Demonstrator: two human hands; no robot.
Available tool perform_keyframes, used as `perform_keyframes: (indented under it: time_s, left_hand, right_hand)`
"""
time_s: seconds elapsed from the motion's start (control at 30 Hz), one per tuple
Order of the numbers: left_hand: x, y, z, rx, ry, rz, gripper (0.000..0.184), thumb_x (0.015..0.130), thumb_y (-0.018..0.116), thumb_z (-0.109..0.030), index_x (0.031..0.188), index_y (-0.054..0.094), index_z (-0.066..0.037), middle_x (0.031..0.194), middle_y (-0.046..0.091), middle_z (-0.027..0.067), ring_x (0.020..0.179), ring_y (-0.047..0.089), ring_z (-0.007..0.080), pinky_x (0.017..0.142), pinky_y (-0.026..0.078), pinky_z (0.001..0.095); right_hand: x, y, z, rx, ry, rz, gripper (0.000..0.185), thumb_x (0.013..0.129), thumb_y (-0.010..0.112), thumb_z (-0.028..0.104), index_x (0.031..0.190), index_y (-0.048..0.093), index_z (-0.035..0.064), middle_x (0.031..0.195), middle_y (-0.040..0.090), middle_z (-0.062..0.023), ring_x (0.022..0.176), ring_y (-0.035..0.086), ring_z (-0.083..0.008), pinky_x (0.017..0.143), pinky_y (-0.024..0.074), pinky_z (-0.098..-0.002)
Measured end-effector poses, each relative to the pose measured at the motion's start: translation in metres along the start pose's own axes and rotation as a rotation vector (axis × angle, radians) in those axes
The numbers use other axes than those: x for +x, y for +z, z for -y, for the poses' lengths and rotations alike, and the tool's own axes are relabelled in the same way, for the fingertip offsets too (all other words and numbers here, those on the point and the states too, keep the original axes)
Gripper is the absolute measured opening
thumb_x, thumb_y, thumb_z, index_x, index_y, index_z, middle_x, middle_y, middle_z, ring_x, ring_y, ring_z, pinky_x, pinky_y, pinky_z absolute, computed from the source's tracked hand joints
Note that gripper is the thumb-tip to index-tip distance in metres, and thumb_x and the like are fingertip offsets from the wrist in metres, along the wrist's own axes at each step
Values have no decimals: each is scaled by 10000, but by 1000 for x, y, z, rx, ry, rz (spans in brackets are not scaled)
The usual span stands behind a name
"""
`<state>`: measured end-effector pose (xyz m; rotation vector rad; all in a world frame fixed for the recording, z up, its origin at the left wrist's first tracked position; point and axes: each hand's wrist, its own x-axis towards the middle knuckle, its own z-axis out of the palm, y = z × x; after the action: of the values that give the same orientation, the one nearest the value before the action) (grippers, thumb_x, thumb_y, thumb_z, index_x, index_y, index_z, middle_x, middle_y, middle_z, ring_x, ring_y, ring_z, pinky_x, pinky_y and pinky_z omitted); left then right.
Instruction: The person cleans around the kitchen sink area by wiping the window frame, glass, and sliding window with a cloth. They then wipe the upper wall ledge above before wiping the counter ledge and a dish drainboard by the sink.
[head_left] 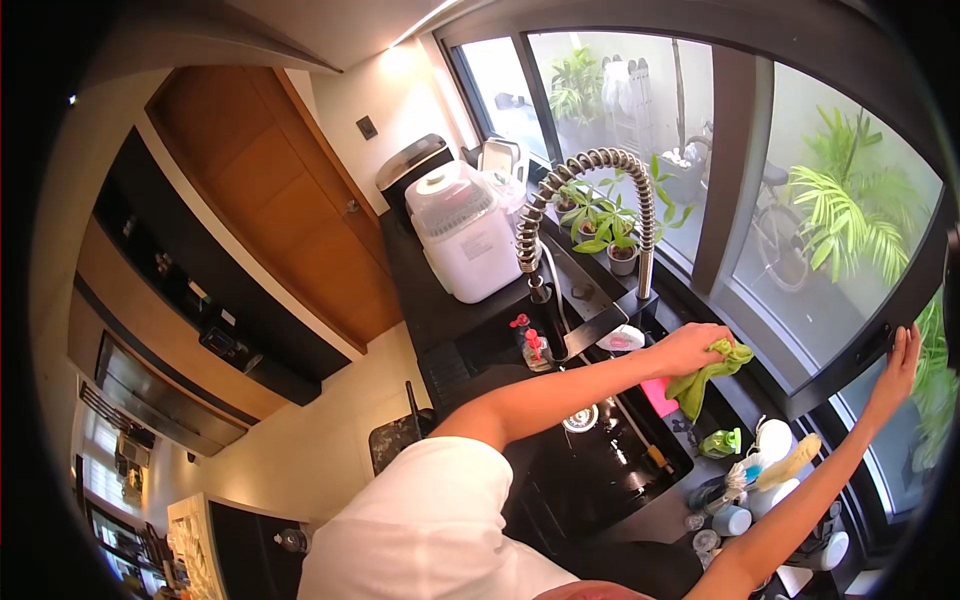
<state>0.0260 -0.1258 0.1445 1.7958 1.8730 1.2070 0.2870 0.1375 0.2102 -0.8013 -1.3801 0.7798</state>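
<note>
My left hand [697, 350] is closed around a green cloth [693, 388], which hangs in loose folds over the ledge behind the sink. Under the cloth a pink item [659, 396] shows in part. My right hand [897, 375] reaches up to the dark window frame [870, 350] at the far right, its fingers stretched out and touching the frame. Close below the cloth lies a green bottle [720, 443]. The black sink [560, 490] is partly hidden by my left arm.
A spring-neck faucet [647, 240] arches over the sink. Potted plants [622, 258] line the window sill. A white countertop appliance [465, 240] stands at the back left. Bottles with red tops [533, 345] sit by the sink. Cups and brushes [732, 520] crowd near my right arm.
</note>
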Motion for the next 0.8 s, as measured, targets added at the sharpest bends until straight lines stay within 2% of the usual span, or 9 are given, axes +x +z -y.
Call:
perform_keyframes:
  time_s: [0.13,0.17,0.27,0.3,0.4,0.43,0.53,0.63,0.8]
  left_hand:
    - [-20,-21,-18,47,-159,39,300,896,577,-331,988,594,-46,878,645,177,847,625,358,745,467,407]
    - [-22,-21,-19,51,-154,-9,358,906,572,-391,948,595,-36,789,639,183,758,633,335,703,468,398]
    - [-21,-25,-27,12,-218,-4,356,915,570,-376,926,591,-20,764,624,185,708,620,280,683,469,367]
    - [-21,-25,-28,-19,-207,-11,347,932,557,-355,923,587,-10,737,616,155,680,595,200,669,469,335]
    - [-23,-24,-33,-181,-177,-33,330,946,544,-339,934,593,-12,724,619,107,690,574,143,674,473,315]
    - [-23,-23,-34,-231,-191,-24,329,953,537,-336,941,597,-12,740,621,61,729,561,102,691,471,293]
    - [-19,-16,-31,-252,-217,-41,319,956,536,-329,930,596,-16,773,620,46,760,555,86,712,466,280]
    - [-14,-7,-39,-400,-216,-49,318,958,539,-333,942,585,-18,815,597,22,789,534,80,733,452,268]
    - [1,-5,-96,-694,-130,-7,240,972,549,-285,986,575,-47,867,575,-25,806,511,38,741,437,221]
  right_hand:
    - [1,-1,0,-67,-54,11,411,970,554,295,1295,553,44,1200,608,-114,1069,588,-165,905,477,-296]
    - [1,-3,-1,-99,-71,9,408,970,552,293,1293,554,44,1192,614,-112,1061,591,-161,903,479,-296]
    - [2,-1,-4,-133,-103,-3,399,973,546,288,1289,558,45,1166,629,-108,1038,601,-153,894,484,-294]
    - [2,1,-5,-111,-104,-14,397,974,545,287,1287,559,44,1158,633,-107,1031,603,-152,889,485,-293]
    - [-2,2,-2,-96,-104,-24,394,975,542,287,1289,558,51,1146,640,-105,1024,606,-142,881,480,-282]
    - [-3,2,0,-101,-110,-23,393,975,542,287,1291,557,54,1144,642,-103,1024,605,-139,879,477,-276]
    - [-2,1,0,-156,-72,-30,386,971,549,297,1289,562,77,1140,650,-110,1033,611,-148,885,468,-274]
    - [-3,2,1,-194,-134,-60,357,955,565,318,1247,592,114,1107,670,-140,1016,635,-189,884,469,-303]
    - [-17,6,26,-153,-162,-105,320,942,588,295,1198,625,107,1011,691,-145,942,661,-212,834,482,-318]
